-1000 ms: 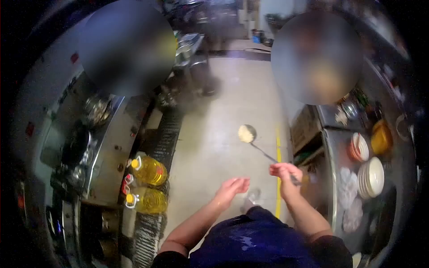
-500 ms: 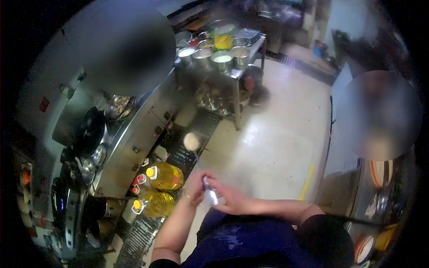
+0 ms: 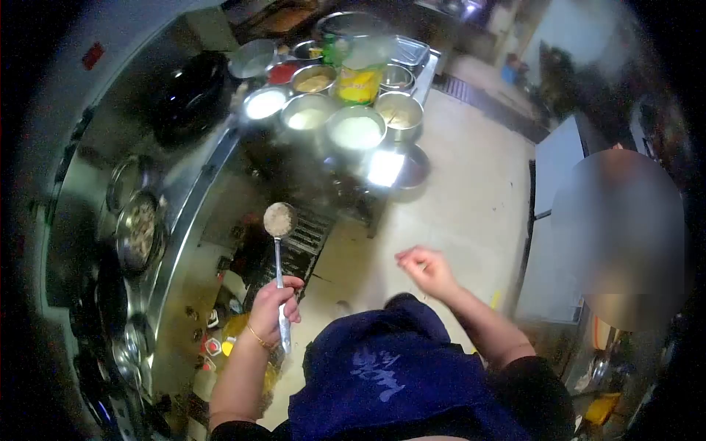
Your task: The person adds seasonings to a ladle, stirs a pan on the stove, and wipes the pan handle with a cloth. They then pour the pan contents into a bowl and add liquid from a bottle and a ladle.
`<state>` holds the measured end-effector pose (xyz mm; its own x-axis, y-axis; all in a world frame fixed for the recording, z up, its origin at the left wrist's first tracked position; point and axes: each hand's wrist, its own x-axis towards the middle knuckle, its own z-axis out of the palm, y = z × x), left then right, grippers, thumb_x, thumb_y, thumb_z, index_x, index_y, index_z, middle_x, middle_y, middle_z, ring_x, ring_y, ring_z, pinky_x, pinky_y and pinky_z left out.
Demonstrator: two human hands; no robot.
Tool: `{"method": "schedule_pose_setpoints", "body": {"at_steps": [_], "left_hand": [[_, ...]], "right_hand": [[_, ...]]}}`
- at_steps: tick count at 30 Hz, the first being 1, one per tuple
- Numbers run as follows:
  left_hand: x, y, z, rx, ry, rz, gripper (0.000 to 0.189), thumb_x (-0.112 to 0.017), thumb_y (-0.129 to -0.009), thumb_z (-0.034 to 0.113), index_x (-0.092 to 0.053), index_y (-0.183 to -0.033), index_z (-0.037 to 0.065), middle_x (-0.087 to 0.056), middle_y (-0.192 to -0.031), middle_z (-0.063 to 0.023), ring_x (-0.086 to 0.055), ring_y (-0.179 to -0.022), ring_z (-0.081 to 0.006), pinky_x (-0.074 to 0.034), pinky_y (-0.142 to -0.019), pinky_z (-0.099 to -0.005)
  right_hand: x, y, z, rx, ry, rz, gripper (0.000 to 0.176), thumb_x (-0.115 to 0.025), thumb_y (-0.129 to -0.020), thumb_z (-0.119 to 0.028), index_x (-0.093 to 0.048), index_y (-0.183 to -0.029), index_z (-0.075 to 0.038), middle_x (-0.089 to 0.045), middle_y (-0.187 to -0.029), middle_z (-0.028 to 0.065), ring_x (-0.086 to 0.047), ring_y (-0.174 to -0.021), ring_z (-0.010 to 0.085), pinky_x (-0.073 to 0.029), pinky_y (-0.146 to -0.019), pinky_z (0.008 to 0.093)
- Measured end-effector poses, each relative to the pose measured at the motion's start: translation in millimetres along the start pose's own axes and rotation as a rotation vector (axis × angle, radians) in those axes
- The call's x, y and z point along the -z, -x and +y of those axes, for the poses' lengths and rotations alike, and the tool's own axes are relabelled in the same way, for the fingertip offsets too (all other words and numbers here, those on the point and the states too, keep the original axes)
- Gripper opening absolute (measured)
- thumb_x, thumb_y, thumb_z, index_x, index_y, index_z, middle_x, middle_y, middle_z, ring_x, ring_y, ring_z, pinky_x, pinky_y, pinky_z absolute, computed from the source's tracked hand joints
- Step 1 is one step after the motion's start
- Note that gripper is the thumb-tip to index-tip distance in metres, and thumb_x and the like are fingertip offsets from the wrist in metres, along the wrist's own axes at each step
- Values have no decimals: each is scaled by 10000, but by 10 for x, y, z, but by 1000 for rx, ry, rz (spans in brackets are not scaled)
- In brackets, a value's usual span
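Note:
My left hand is closed around the metal handle of a ladle. The ladle's bowl is up and away from me, heaped with a pale beige, grainy food whose kind I cannot make out. A thin bracelet circles my left wrist. Off to the right, apart from the ladle, my right hand hangs over the floor with loosely bent fingers and nothing visible in it.
Several metal pots with pale contents crowd a steel table ahead, around a green-and-yellow container. A stove counter with pans runs along the left. Oil bottles stand behind my left arm. A blurred person is at right.
My hands were together at the ladle's handle; now they are apart. The left holds the ladle alone, further left, while the right has moved away to the right. My view has shifted forward.

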<state>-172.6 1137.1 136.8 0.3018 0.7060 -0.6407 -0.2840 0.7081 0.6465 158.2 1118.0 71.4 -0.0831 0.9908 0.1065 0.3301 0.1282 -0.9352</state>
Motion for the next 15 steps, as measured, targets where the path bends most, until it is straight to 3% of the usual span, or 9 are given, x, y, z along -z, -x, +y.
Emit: {"method": "schedule_pose_setpoints", "body": {"at_steps": [4, 9, 11, 15], "left_hand": [[-393, -534, 661, 40, -49, -87, 241, -413, -844, 59, -504, -1054, -18, -419, -472, -25, -411, -389, -137, -389, -426, -274], [-952, -1210, 1132, 122, -94, -109, 295, -400, -851, 79, -496, -1104, -40, -422, -473, -19, -401, -383, -119, -388, -424, -262], [-1182, -1418, 1265, 185, -78, -117, 319, -392, -847, 69, -498, -1122, -52, -433, -479, -15, -397, -388, -107, -383, -424, -247], [-1468, -1848, 1437, 260, -57, -156, 351, -376, -847, 61, -488, -1156, -61, -423, -470, -14, -381, -380, -97, -361, -402, -233]], "right_hand": [[747, -1068, 223, -215, -41, 208, 198, -505, -881, -140, -650, -836, -13, -639, -802, 59, -577, -730, 113, -458, -641, 242], [1580, -3062, 1203, -13, -49, 585, 183, -522, -860, -132, -641, -839, 6, -604, -752, 34, -528, -681, 107, -444, -635, 244], [1726, -3638, 1440, -319, -121, 534, 187, -566, -837, -157, -632, -827, 18, -595, -712, 20, -527, -669, 95, -439, -610, 242], [1792, -4337, 1885, -255, -51, 252, 187, -608, -812, -183, -638, -860, -5, -592, -691, 3, -524, -630, 90, -437, -583, 245]]}}
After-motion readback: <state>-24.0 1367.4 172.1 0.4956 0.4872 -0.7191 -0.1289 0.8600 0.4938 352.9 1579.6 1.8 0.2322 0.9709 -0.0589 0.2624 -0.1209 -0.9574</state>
